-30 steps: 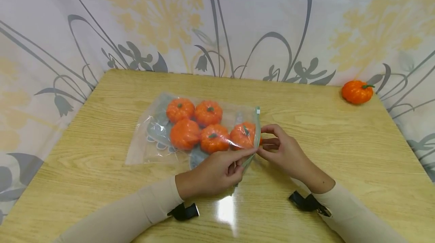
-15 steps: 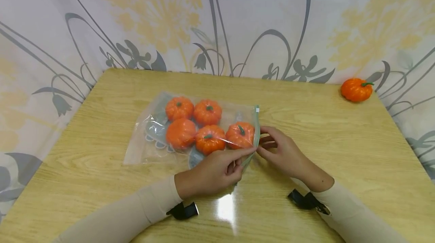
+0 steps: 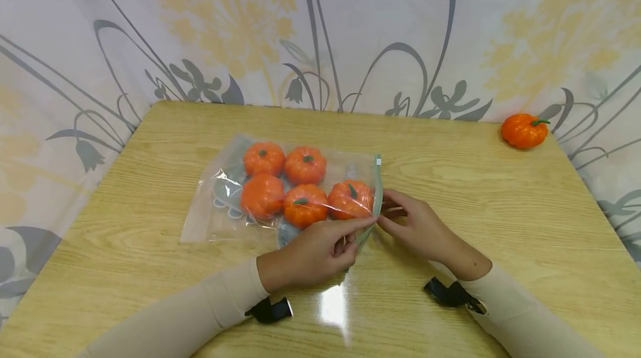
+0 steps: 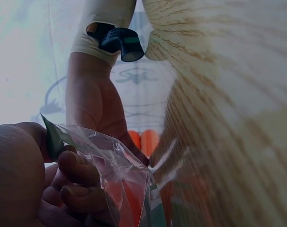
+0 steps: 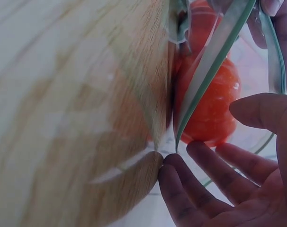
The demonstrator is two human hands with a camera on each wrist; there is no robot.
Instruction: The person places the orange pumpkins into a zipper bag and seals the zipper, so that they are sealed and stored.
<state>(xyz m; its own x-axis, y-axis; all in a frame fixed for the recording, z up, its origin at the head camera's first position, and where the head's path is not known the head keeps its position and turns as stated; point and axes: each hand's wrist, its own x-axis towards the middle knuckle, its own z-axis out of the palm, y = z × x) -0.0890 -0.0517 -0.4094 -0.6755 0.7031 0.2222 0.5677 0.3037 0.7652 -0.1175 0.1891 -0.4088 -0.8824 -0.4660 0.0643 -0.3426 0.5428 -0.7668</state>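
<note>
A clear zip bag (image 3: 197,227) with a green-edged mouth lies flat, holding several orange toy pumpkins with green stems. My left hand (image 3: 312,255) pinches the near side of its mouth; the left wrist view shows the green strip (image 4: 53,139) between thumb and fingers. At the opening, my right hand (image 3: 423,230) has its fingers extended, the tips against the pumpkin (image 3: 350,201) nearest the mouth. In the right wrist view that pumpkin (image 5: 214,104) sits just inside the parted green edges (image 5: 214,68), with the right fingertips (image 5: 198,147) right at it and the thumb apart.
A further pumpkin (image 3: 523,131) rests at the far right corner of the wooden table (image 3: 476,180). Behind the table hangs a flower-patterned cloth (image 3: 340,29). Black wrist straps (image 3: 270,310) hang at both sleeves.
The pumpkin nearest the mouth has slid left, deeper into the bag, nudging the lower-row pumpkins left. My right fingers have followed slightly; the left hand keeps its pinch.
</note>
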